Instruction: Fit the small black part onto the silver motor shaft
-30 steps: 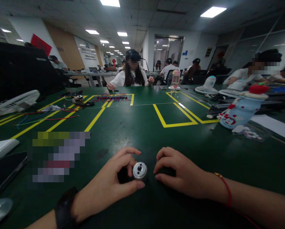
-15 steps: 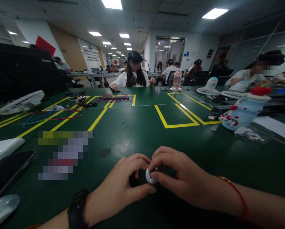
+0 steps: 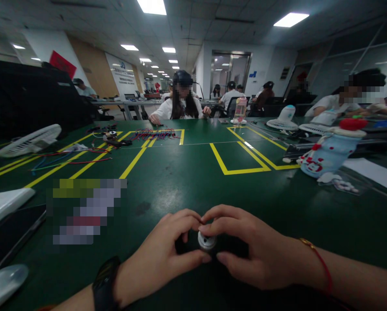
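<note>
A small round metal part with a silver rim and dark holes in its top stands upright near the table's front edge. My left hand curls around its left side, index finger behind and thumb at the front. From the right, my right hand bends over the part, its fingertips at the far side of the rim. Its thumb lies low at the right front; whether the thumb touches the metal I cannot tell. The fingers partly cover the part's back and sides.
The green table carries yellow tape lines. Wires lie farther back, with a white fan at left. A blue bottle and a small bag of pale pieces sit at right. A person sits opposite.
My right thumb has come off the top of the part and moved down to its right front, and the right fingers have shifted slightly. More of the top shows. My left hand stays put.
</note>
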`<state>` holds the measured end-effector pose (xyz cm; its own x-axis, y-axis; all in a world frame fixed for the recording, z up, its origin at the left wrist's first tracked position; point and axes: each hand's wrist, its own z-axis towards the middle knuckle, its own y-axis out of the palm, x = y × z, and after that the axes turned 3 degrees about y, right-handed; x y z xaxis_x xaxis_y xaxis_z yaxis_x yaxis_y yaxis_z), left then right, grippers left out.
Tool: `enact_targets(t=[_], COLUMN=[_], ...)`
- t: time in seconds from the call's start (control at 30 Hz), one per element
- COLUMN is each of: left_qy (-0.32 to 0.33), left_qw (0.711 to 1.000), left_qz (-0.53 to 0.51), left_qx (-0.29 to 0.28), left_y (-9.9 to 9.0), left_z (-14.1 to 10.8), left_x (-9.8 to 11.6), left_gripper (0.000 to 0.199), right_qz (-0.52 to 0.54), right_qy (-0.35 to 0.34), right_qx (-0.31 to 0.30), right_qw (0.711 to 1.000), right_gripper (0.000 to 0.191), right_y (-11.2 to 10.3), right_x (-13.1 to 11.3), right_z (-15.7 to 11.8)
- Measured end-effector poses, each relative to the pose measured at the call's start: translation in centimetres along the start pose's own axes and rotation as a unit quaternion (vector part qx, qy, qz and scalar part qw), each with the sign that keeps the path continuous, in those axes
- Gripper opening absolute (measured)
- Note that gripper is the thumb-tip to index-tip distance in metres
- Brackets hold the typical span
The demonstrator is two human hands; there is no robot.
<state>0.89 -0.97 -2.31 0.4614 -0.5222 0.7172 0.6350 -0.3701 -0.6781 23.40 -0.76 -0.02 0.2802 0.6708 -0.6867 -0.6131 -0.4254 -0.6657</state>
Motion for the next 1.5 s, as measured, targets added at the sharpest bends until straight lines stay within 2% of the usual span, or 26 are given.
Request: enact_targets(t=[0.1,0.2,0.3,0.4,0.5,0.73,0.9,1.0,1.1,1.23,1.27,1.33,1.5], left_qy=[0.0,0.005,0.001,-0.011,-0.022,-0.023,-0.024,-0.024,-0.011,-0.008,-0.01,-0.013,-0.01], left_qw=[1.0,1.0,0.999,0.999,0.999,1.0,1.0,1.0,1.0,1.0,1.0,1.0,1.0], left_qz=[-0.003,-0.021,-0.037,-0.034,-0.026,-0.008,-0.013,-0.014,-0.013,-0.004,-0.004,-0.008,-0.01], left_qx=[0.007,0.008,0.008,0.018,0.029,0.017,0.008,0.009,0.01,0.022,0.024,0.023,0.022], left_y=[0.0,-0.2,-0.2,-0.2,-0.2,-1.2,-1.4,-1.3,-1.3,-1.0,-0.9,-0.6,-0.2], left_z=[0.0,0.0,0.0,0.0,-0.2,-0.6,-0.7,-0.7,-0.6,-0.4,-0.3,-0.3,-0.3], left_x=[0.0,0.1,0.1,0.1,-0.1,-1.0,-1.2,-1.3,-1.3,-0.8,-0.7,-0.3,0.2], left_gripper=[0.02,0.018,0.018,0.016,0.015,0.022,0.023,0.024,0.021,0.017,0.017,0.017,0.017], right_qz=[0.067,0.159,0.314,0.358,0.362,0.339,0.346,0.315,0.231,0.087,0.053,0.01,-0.01], right_qy=[0.015,0.083,0.18,0.213,0.229,0.207,0.203,0.206,0.164,0.085,0.075,0.069,0.079], right_qx=[0.005,0.006,0.037,0.102,0.123,0.163,0.137,0.128,0.126,0.121,0.121,0.122,0.118], right_qw=[0.998,0.984,0.932,0.903,0.895,0.903,0.906,0.918,0.951,0.985,0.988,0.99,0.99], right_gripper=[0.046,0.034,0.029,0.022,0.022,0.033,0.05,0.052,0.045,0.021,0.016,0.018,0.013], right_y=[0.1,0.5,1.0,1.3,1.3,1.6,1.7,1.5,1.2,1.2,1.3,1.5,1.6], right_x=[0.2,0.8,2.1,3.3,3.7,3.8,3.8,3.5,3.1,1.8,1.4,0.7,0.0], right_z=[-0.3,-0.4,-0.1,0.2,0.2,-0.7,-0.3,-0.1,0.0,0.3,0.3,0.5,0.6])
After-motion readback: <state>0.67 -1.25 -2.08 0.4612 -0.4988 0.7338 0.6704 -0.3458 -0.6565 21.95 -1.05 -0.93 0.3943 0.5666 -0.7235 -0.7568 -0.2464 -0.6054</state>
